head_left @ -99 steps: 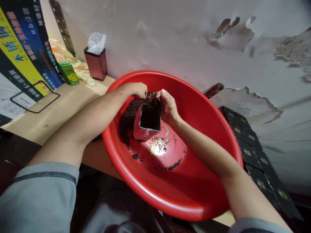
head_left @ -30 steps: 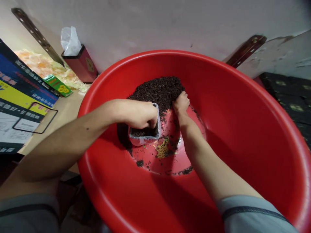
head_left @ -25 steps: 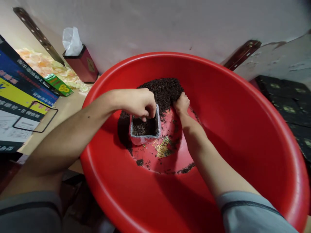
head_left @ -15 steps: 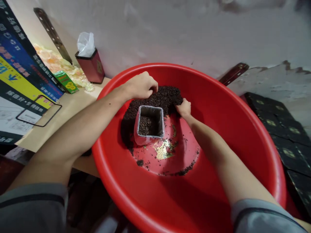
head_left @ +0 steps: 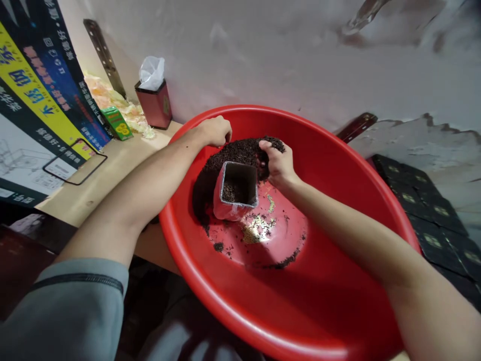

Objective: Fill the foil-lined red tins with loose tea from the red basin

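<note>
A large red plastic basin holds a mound of dark, loose tea leaves against its far left side. Standing by the mound is an open square box lined with clear plastic, with some leaves at its bottom. My right hand is right of the box, palm turned up and fingers curled round a handful of leaves. Over the far left part of the basin, my left hand is closed above the mound's edge; its fingertips are hidden.
On the wooden table stand a pink tin with a plastic bag, a small green box and a large printed carton. Dark packages are stacked at the right. Metal brackets jut from the wall.
My right hand has risen from the mound's right edge, turned palm up with leaves in it. My left hand has shifted slightly left, away from the mound's middle. The view has moved a little.
</note>
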`<act>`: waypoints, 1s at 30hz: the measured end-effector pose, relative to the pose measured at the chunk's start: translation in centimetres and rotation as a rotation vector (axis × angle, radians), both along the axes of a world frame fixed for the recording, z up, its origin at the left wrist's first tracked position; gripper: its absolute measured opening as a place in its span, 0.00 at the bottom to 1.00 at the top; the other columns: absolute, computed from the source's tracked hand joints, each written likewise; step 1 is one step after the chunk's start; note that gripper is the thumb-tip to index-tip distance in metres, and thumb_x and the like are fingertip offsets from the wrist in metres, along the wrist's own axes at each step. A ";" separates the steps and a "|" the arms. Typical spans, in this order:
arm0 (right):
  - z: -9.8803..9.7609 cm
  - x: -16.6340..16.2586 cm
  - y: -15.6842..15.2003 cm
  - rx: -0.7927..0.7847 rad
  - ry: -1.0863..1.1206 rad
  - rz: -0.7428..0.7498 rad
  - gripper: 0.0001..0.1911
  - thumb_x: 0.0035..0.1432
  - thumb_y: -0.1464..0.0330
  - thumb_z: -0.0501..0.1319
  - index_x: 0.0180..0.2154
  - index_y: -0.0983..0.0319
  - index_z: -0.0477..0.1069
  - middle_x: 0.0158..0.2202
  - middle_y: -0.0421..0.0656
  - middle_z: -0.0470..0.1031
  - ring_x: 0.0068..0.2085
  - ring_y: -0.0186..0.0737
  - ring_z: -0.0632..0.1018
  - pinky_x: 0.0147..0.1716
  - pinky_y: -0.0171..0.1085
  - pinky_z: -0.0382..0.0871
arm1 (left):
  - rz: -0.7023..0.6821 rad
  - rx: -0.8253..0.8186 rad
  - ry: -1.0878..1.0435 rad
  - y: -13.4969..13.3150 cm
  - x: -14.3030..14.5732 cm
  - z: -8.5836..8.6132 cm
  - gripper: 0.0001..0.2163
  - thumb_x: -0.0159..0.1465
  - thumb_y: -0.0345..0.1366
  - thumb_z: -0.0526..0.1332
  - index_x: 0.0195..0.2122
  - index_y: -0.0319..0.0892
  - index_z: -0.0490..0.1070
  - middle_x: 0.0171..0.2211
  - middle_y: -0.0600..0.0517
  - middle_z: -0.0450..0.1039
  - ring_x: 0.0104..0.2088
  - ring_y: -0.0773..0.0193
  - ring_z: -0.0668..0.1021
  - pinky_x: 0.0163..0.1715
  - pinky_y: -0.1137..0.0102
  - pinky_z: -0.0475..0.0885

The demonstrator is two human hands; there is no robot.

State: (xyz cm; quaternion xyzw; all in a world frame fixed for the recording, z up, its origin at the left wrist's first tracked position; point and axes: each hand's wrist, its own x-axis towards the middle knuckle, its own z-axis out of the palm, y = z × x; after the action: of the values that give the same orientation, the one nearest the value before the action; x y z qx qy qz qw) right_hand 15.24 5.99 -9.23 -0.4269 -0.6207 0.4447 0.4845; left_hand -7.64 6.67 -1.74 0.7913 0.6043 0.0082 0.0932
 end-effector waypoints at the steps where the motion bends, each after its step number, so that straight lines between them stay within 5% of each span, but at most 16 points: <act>1: 0.1 -0.5 -0.9 0.007 0.035 0.016 0.31 0.50 0.38 0.68 0.37 0.54 0.61 0.27 0.37 0.65 0.25 0.36 0.68 0.23 0.38 0.67 | 0.003 -0.018 0.009 0.0 0.0 0.0 0.24 0.56 0.27 0.64 0.53 0.46 0.86 0.42 0.49 0.88 0.47 0.54 0.83 0.50 0.67 0.72; 8: 0.8 -2.8 -5.0 0.048 0.101 0.085 0.30 0.57 0.37 0.64 0.40 0.54 0.62 0.31 0.39 0.70 0.28 0.38 0.71 0.27 0.39 0.72 | -0.034 -0.077 0.034 -0.2 -0.3 -0.2 0.24 0.56 0.26 0.62 0.52 0.41 0.86 0.43 0.46 0.88 0.43 0.57 0.85 0.47 0.69 0.74; 16: 1.3 -3.3 -6.5 -0.012 0.162 0.250 0.28 0.56 0.41 0.68 0.40 0.55 0.64 0.37 0.43 0.78 0.40 0.44 0.82 0.43 0.45 0.82 | -0.048 -0.096 0.036 0.2 -0.4 -0.6 0.23 0.56 0.24 0.62 0.51 0.40 0.86 0.42 0.47 0.88 0.42 0.60 0.85 0.47 0.73 0.74; 24: 2.0 -3.5 -7.8 -0.040 0.384 0.251 0.30 0.43 0.51 0.81 0.37 0.54 0.67 0.31 0.35 0.74 0.31 0.38 0.78 0.39 0.44 0.81 | -0.049 -0.080 0.044 0.4 -0.4 -0.7 0.23 0.57 0.24 0.61 0.51 0.40 0.86 0.38 0.51 0.88 0.42 0.61 0.86 0.46 0.75 0.75; 30: 2.5 -3.2 -7.8 0.008 0.307 0.322 0.32 0.42 0.46 0.81 0.34 0.54 0.65 0.29 0.34 0.70 0.29 0.38 0.76 0.36 0.43 0.76 | -0.058 -0.072 0.022 0.7 -0.6 -1.0 0.23 0.57 0.24 0.62 0.51 0.40 0.87 0.41 0.49 0.88 0.44 0.59 0.85 0.48 0.73 0.75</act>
State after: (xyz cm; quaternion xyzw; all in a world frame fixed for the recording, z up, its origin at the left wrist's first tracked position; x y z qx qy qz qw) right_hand 12.01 -1.84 -6.74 -0.2477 -0.6013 0.5737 0.4979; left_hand -8.27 7.37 -2.70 0.8045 0.5822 -0.0250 0.1149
